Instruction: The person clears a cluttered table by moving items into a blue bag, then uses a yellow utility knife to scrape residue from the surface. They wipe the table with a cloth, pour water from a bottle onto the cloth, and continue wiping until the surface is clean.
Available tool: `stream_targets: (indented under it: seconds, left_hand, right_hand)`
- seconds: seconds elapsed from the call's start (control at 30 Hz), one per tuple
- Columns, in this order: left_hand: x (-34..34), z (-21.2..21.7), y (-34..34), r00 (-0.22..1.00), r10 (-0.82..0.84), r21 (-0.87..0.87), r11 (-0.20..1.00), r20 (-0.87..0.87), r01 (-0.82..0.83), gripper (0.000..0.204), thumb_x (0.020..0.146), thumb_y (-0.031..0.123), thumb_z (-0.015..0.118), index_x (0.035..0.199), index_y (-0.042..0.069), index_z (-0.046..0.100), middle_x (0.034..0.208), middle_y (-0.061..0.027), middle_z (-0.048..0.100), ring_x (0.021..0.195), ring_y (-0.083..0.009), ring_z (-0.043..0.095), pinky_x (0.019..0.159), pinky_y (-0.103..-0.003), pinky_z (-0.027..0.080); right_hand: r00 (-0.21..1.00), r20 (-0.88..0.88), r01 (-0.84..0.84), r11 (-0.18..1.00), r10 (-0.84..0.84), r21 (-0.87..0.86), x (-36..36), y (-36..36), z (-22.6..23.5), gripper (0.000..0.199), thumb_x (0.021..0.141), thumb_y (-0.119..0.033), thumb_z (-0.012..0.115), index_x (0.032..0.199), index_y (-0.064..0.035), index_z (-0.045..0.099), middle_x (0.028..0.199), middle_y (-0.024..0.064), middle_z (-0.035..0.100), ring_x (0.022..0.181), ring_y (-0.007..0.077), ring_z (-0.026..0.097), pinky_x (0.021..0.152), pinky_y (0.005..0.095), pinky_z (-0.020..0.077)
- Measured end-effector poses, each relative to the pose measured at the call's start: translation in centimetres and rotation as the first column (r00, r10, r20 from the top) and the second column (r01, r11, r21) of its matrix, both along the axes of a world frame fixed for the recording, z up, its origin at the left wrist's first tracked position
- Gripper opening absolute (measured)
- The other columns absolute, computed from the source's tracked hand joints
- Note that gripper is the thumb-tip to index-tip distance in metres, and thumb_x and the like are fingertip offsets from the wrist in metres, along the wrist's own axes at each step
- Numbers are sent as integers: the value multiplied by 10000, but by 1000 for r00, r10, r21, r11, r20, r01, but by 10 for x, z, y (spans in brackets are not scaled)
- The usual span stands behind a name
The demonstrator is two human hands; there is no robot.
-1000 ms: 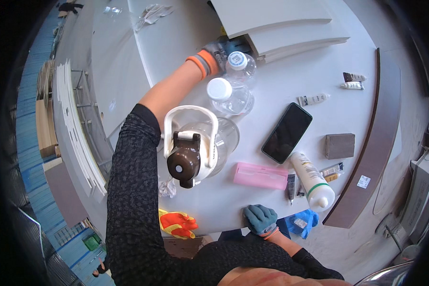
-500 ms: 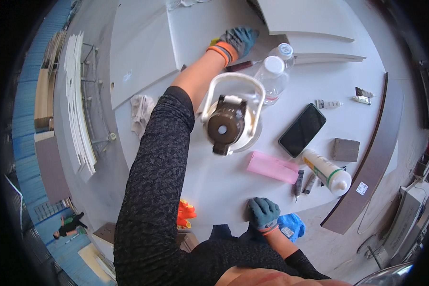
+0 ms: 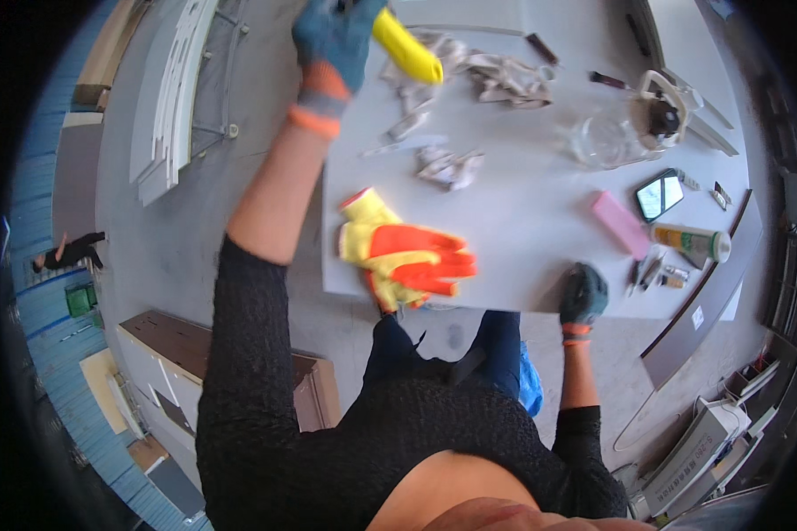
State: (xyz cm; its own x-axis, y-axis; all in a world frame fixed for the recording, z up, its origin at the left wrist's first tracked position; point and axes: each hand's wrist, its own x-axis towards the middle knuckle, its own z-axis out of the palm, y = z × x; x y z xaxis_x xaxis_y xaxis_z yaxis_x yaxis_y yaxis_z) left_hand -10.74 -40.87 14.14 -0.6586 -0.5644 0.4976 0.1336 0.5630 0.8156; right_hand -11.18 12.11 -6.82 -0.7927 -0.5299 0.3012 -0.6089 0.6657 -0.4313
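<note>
My left hand (image 3: 332, 44), in a dark teal glove with an orange cuff, is raised over the table's far left side. It is closed on a tool with a rounded yellow handle (image 3: 407, 51); the tool's other end is hidden by the hand and the frame edge. At the table's near edge my right hand (image 3: 584, 294), gloved alike, rests with curled fingers. Its palm is hidden. Between the arms lies a pair of yellow and orange work gloves (image 3: 412, 257). A pink folded piece (image 3: 620, 224) and a white-and-green cartridge (image 3: 692, 242) lie beyond my right hand.
On the pale table (image 3: 522, 239) are crumpled rags (image 3: 509, 80), a crumpled white wad (image 3: 452, 166), a clear bottle (image 3: 604, 140), a phone (image 3: 660, 195) and small tubes (image 3: 653, 270). A dark curved-looking strip (image 3: 704, 292) borders its right side. Another person (image 3: 73, 252) is far left.
My left hand has swung left from the table's far middle, carrying the yellow-handled tool. My view has shifted left, revealing the whole glove pair and the rags. My right hand stays at the near edge.
</note>
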Motion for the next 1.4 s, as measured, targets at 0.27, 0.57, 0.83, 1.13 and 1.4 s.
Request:
stream_targets:
  seconds: [0.27, 0.57, 0.83, 1.13, 1.4]
  left_hand:
    - [326, -67, 30, 973, 158, 905, 417, -167, 87, 209, 961, 63, 708, 1168, 38, 686, 1030, -92, 716, 977, -238, 723, 889, -359, 620]
    - [496, -58, 33, 999, -27, 890, 453, -40, 48, 305, 1044, 105, 607, 1316, -33, 607, 1200, -137, 714, 1116, -283, 712, 989, -385, 597]
    - [526, -85, 53, 952, -256, 946, 313, 171, -86, 239, 1014, 98, 672, 1230, -6, 672, 1120, -127, 733, 1055, -211, 709, 932, -327, 605]
    - [456, -128, -47, 779, -579, 914, 406, 242, 19, 208, 989, 182, 723, 1121, 24, 754, 1058, -83, 755, 951, -147, 712, 804, -296, 616]
    - [388, -125, -211, 691, -709, 967, 249, 143, 56, 300, 1031, 240, 662, 1202, 0, 717, 1084, -114, 755, 1029, -205, 724, 861, -336, 627]
  right_hand:
    - [922, -104, -387, 901, 373, -197, 234, -296, 179, 710, 789, -304, 848, 1418, -83, 603, 1462, 212, 548, 1377, 419, 502, 1159, 515, 399]
    - [642, 487, -590, 787, 592, -180, 382, -340, 144, 529, 982, -269, 665, 1449, -80, 502, 1173, 223, 667, 946, 417, 694, 820, 487, 558]
    - [411, 730, -278, 837, 547, -471, 418, -291, 108, 451, 1048, -227, 585, 1445, -20, 532, 1150, 184, 698, 905, 315, 708, 831, 378, 552]
    - [6, 935, 330, 882, 355, -337, 405, -370, 110, 421, 1048, -272, 614, 1383, -21, 569, 929, 67, 667, 695, 103, 590, 607, 246, 497]
    - [-8, 847, 686, 619, 532, -383, 391, -524, 87, 444, 1071, -246, 585, 1443, -10, 531, 1032, 73, 676, 856, 131, 649, 753, 295, 566]
